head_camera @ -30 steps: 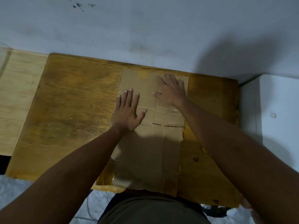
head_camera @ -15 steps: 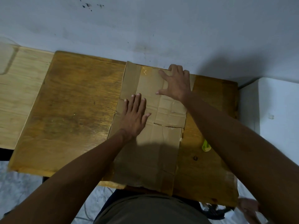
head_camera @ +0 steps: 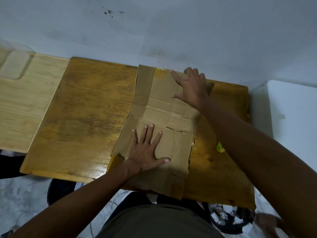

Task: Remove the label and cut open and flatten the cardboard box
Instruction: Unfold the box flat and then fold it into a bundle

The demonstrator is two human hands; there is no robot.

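Both palms down on the flattened cardboard box (head_camera: 164,121), which lies across the wooden table (head_camera: 82,117): left hand (head_camera: 145,150) spread flat on its near half, right hand (head_camera: 192,88) pressing the far end, fingers straight, gripping nothing.

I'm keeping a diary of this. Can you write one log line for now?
box: flat on table | left hand: pressing near part | right hand: pressing far part
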